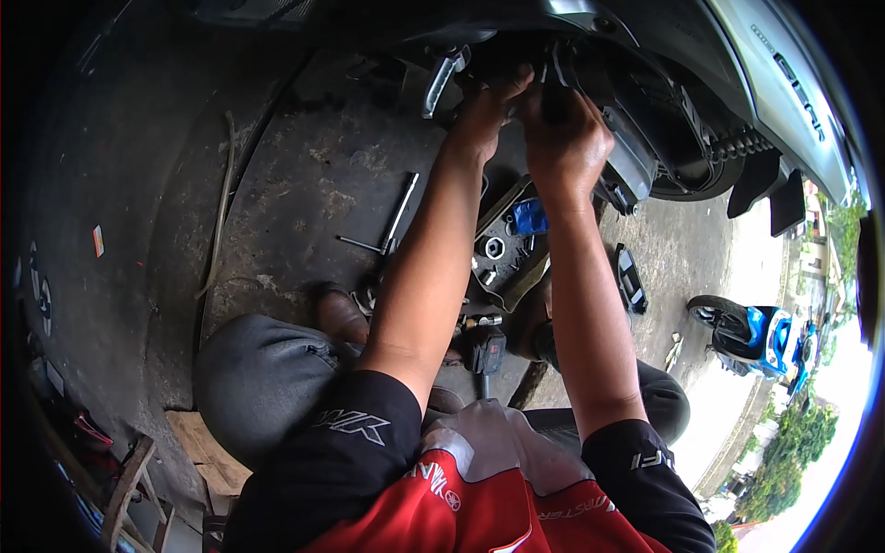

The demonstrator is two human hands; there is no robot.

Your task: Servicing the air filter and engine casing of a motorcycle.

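Both my arms reach up to the underside of a grey scooter (pixel 802 83). My left hand (pixel 489 115) is beside a silver footrest (pixel 445 83), its thumb showing and its other fingers curled into the shadow. Close to its right, my right hand (pixel 570 143) is closed, fingers bent around something dark beneath the bodywork. What either hand grips is hidden by shadow and by the hands themselves. Below them, between my forearms, lies a tray (pixel 527 284) with a metal ring (pixel 494 248), a blue packet (pixel 530 217) and small loose parts.
On the floor left of my left forearm lies a long-handled wrench (pixel 402 212). A cordless power tool (pixel 486 350) stands between my legs. A hose (pixel 224 194) runs along the left; a black plastic part (pixel 631 278) lies right. A blue motorcycle (pixel 761 336) is farther right.
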